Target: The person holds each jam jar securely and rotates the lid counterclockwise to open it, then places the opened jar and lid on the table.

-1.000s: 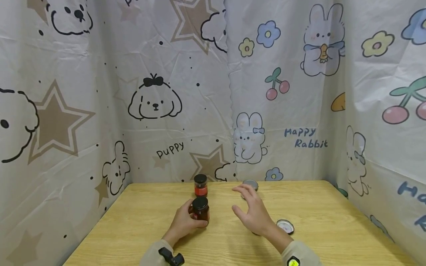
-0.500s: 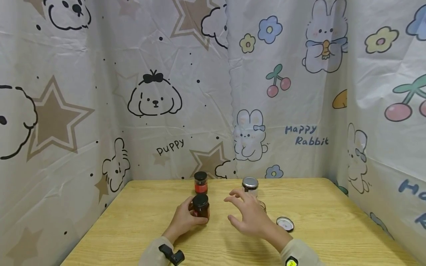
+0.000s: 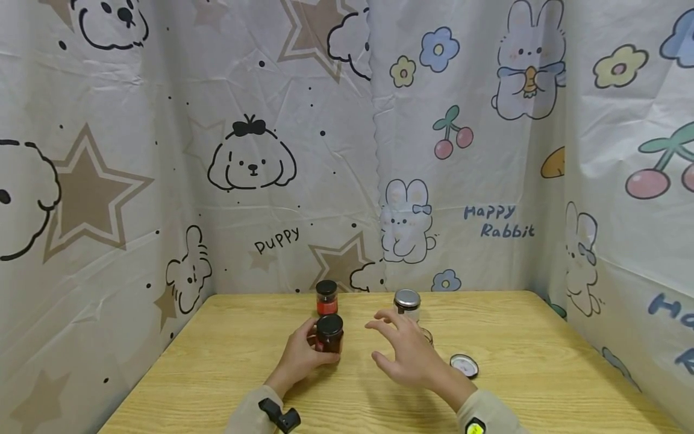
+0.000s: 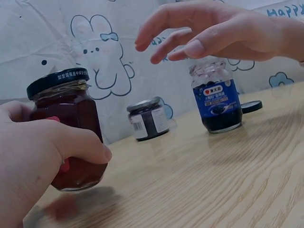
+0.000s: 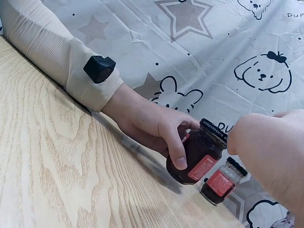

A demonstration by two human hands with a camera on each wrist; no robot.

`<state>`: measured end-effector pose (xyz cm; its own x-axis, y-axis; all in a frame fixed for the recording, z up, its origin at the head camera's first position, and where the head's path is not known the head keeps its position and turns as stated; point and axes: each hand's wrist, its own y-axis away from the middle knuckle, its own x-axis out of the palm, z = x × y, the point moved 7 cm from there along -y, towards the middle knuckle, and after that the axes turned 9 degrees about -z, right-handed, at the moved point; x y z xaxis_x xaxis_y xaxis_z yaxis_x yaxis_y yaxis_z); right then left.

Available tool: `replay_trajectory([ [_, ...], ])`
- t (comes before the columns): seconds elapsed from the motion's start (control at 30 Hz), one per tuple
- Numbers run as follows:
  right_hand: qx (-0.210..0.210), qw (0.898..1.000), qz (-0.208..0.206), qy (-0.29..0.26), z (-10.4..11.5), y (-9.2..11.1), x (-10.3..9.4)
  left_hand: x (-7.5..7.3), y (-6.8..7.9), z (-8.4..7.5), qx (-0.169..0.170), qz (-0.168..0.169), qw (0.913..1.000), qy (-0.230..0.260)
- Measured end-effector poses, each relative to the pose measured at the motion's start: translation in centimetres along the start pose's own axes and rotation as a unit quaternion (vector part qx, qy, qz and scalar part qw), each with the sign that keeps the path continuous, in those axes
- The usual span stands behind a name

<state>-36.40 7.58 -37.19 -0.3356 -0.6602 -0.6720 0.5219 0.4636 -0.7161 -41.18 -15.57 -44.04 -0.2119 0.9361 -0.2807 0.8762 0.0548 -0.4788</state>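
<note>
My left hand point(image 3: 300, 357) grips a dark red jar point(image 4: 71, 118) with a black lid, thumb across its front. A gap to its shadow in the left wrist view shows the jar slightly off the table. To the right, my right hand point(image 3: 409, 351) hovers with spread, loosely bent fingers and holds nothing. Beneath and behind it stands a lidless glass jar point(image 4: 217, 104) with a blue label and dark contents, mostly hidden by the hand in the head view. Its surroundings include a loose lid point(image 3: 464, 366), lying with its pale inside up.
Behind the held jar stands a smaller jar point(image 3: 327, 298) with a black lid and red label. A silver-lidded jar point(image 3: 407, 303) is farther back on the right. Patterned cloth point(image 3: 252, 241) encloses the wooden table point(image 3: 217, 361) at the back and sides.
My right hand has shifted a little left, uncovering the silver-lidded jar and part of the lidless jar's rim. The jar in my left hand has risen slightly. The head view has tilted a little.
</note>
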Motion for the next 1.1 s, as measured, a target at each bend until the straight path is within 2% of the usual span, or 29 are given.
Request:
replay_trajectory([
  [0.23, -0.004, 1.0, -0.012, 0.002, -0.1, -0.1, -0.2, 0.0, 0.4, -2.3, -0.005, -0.01, 0.9998, 0.015],
  [0.53, 0.003, 1.0, -0.031, 0.003, -0.5, -0.2, -0.7, 0.5, -0.2, -1.4, 0.014, 0.002, 0.9996, 0.025],
  [0.77, 0.021, 0.999, -0.034, -0.029, -0.9, -0.4, -1.3, 1.1, -0.4, -2.3, 0.033, 0.012, 0.9987, 0.036],
  [1.1, 0.038, 0.995, -0.056, -0.071, -1.4, -0.7, -2.3, 1.3, -0.5, -3.3, 0.054, -0.01, 0.9982, 0.025],
])
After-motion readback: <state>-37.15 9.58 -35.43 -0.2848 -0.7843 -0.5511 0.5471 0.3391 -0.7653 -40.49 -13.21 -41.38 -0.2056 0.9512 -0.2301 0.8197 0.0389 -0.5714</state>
